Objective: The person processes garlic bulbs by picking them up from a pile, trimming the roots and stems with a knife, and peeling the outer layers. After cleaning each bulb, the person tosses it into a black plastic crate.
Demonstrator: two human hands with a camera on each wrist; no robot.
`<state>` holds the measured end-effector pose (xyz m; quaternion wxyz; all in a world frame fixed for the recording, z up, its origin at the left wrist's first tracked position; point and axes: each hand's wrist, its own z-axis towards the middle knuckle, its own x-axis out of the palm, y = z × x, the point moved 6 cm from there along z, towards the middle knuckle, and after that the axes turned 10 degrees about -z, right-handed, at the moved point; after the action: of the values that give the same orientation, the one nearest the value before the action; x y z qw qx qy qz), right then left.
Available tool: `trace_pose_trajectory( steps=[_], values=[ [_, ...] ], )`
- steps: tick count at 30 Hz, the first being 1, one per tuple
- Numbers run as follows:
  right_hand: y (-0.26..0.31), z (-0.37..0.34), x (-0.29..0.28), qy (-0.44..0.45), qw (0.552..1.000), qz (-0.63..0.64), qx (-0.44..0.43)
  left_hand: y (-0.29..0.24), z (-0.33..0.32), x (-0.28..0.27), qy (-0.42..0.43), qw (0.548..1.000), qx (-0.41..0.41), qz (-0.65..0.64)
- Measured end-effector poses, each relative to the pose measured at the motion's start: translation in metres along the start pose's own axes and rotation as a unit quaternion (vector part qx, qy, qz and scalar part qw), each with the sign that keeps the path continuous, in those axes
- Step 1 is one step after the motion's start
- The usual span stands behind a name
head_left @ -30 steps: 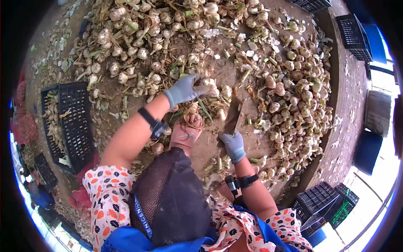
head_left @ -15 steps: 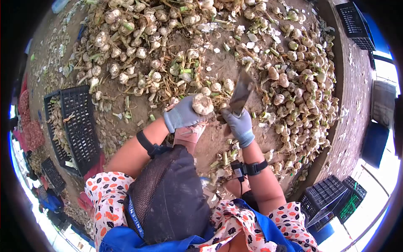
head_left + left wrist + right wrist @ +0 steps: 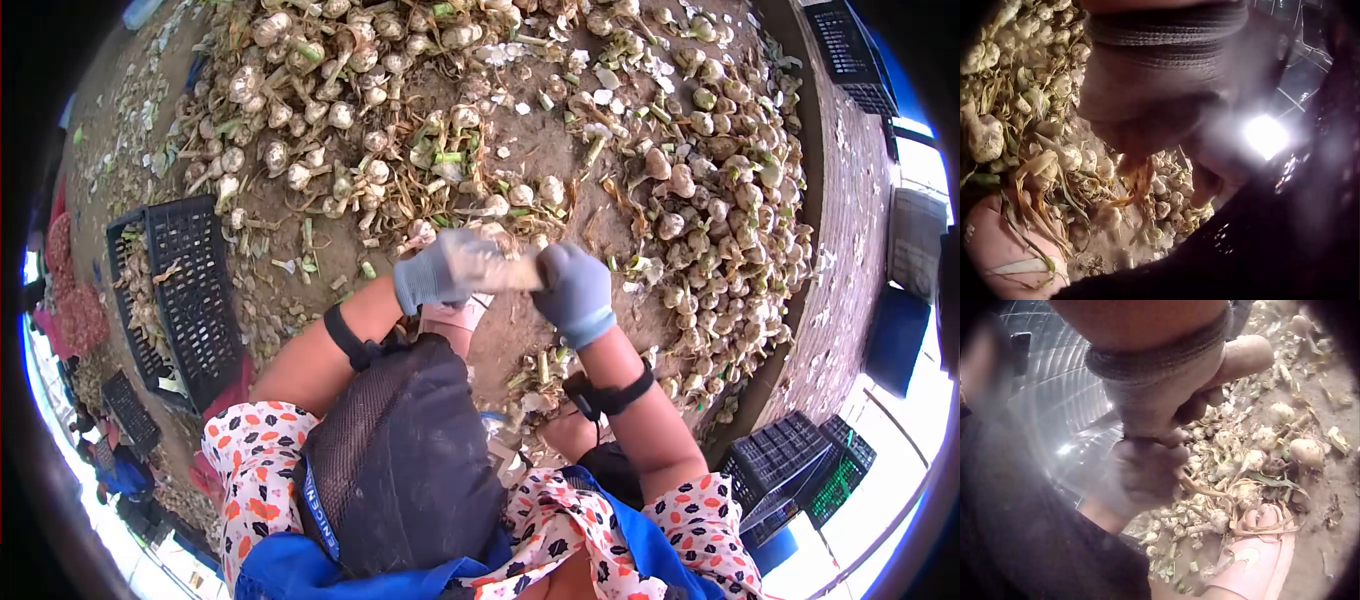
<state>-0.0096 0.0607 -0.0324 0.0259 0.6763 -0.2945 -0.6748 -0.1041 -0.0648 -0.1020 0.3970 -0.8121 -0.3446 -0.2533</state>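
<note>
Both hands wear grey knitted gloves and meet in front of the body in the head view. My left hand (image 3: 438, 272) holds a garlic bulb, which is a pale motion blur in the head view. My right hand (image 3: 578, 290) grips a broad-bladed knife (image 3: 1249, 357); the rounded end of its handle sticks out of the fist in the right wrist view. Toward the left hand, the blade (image 3: 520, 273) is a tan streak, right at the bulb. A foot in a pink sandal (image 3: 1257, 559) lies below the hands, with dry leaves across its toes.
Garlic with stalks (image 3: 340, 115) is heaped at the far left, and trimmed bulbs (image 3: 735, 215) are piled on the right. A black crate (image 3: 195, 300) stands at the left. More black crates (image 3: 770, 462) are at the lower right, beyond a plank edge (image 3: 845, 200).
My left hand reached into the garlic, then came back toward the body with a bulb. My right hand lifted the knife, and its blade has swung from pointing away to pointing left at the bulb.
</note>
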Motion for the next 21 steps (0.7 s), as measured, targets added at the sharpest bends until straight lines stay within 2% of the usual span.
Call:
trace_pose_trajectory(
  steps=[1,2,3,5,6,7,8,9,10,11,12,13,14,15,17,18,19,21],
  values=[
    [-0.022,0.0,0.02,0.011,0.995,-0.053,0.08,-0.024,0.0,0.01,-0.032,0.886,0.149,0.439],
    [-0.049,0.0,0.037,0.052,0.985,-0.075,0.144,-0.028,-0.009,0.023,-0.068,0.968,0.104,0.219],
    [-0.075,-0.003,0.047,0.094,0.969,-0.096,0.207,-0.035,-0.012,0.023,-0.028,0.942,0.189,0.278],
    [-0.087,-0.014,0.052,0.09,0.969,-0.053,0.222,-0.029,-0.014,0.018,0.016,0.961,0.225,0.158],
    [-0.09,-0.026,0.059,0.09,0.966,-0.007,0.244,-0.018,-0.015,0.013,0.055,0.989,0.121,0.061],
    [-0.091,-0.039,0.069,0.098,0.964,-0.005,0.248,-0.01,-0.02,0.018,0.095,0.995,0.013,-0.04],
    [-0.096,-0.048,0.081,0.095,0.949,0.127,0.273,-0.011,-0.016,0.021,0.063,0.997,-0.011,-0.051],
    [-0.093,-0.048,0.081,0.085,0.918,0.256,0.291,-0.009,-0.01,0.025,0.065,0.997,-0.01,-0.049],
    [-0.088,-0.051,0.079,0.084,0.897,0.313,0.3,-0.02,-0.009,0.032,0.083,0.982,0.143,0.091],
    [-0.082,-0.054,0.074,0.082,0.898,0.313,0.3,-0.033,-0.016,0.041,0.098,0.925,0.29,0.227],
    [-0.071,-0.054,0.068,0.089,0.865,0.391,0.303,-0.046,-0.023,0.05,0.102,0.85,0.281,0.433],
    [-0.062,-0.055,0.062,0.096,0.825,0.466,0.305,-0.046,-0.024,0.048,0.101,0.85,0.282,0.432],
    [-0.055,-0.056,0.057,0.142,0.816,0.475,0.296,-0.04,-0.024,0.048,0.1,0.809,0.258,0.519],
    [-0.049,-0.053,0.047,0.143,0.816,0.475,0.297,-0.035,-0.022,0.047,0.098,0.759,0.231,0.601],
    [-0.028,-0.045,0.03,0.171,0.818,0.497,0.233,-0.036,-0.026,0.054,0.105,0.763,0.228,0.596],
    [-0.019,-0.037,0.021,0.124,0.872,0.449,0.146,-0.037,-0.027,0.057,0.104,0.758,0.223,0.605],
    [-0.016,-0.034,0.021,0.123,0.873,0.449,0.147,-0.038,-0.027,0.059,0.103,0.752,0.219,0.613],
    [0.0,-0.024,0.007,0.087,0.934,0.343,0.04,-0.04,-0.028,0.063,0.109,0.758,0.235,0.598]
  ],
)
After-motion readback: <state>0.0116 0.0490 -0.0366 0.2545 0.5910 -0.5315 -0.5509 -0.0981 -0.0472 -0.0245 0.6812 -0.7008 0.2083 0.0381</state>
